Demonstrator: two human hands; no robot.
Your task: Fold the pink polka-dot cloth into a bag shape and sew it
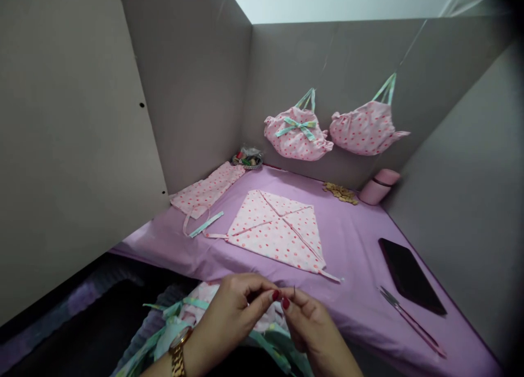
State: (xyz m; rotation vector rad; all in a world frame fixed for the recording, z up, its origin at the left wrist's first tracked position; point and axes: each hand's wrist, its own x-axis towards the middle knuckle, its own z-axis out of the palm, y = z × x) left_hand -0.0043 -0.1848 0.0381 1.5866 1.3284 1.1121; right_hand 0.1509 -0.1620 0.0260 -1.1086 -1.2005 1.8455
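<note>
My left hand (235, 306) is closed in a pinch, thumb against forefinger, its tips meeting those of my right hand. What it holds, if anything, is too small to see. Pinched in my right hand (307, 317) is a thin needle (294, 291) that sticks up beside the forefinger. Below both hands, pink dotted cloth with mint-green ties (196, 302) lies over my lap, partly hidden by my wrists. Just beyond my fingers, a pink dotted fabric square (278, 232) with crossing seams and tie ends lies flat on the purple cloth (352, 229).
Folded dotted fabric (213, 189), a mint strip (207, 224) and a small basket (248, 160) sit at left. Two dotted bags (298, 134) hang on the partition. At right are a pink bottle (380, 186), tan pieces (340, 193), a black tablet (411, 276) and thread snips (413, 322).
</note>
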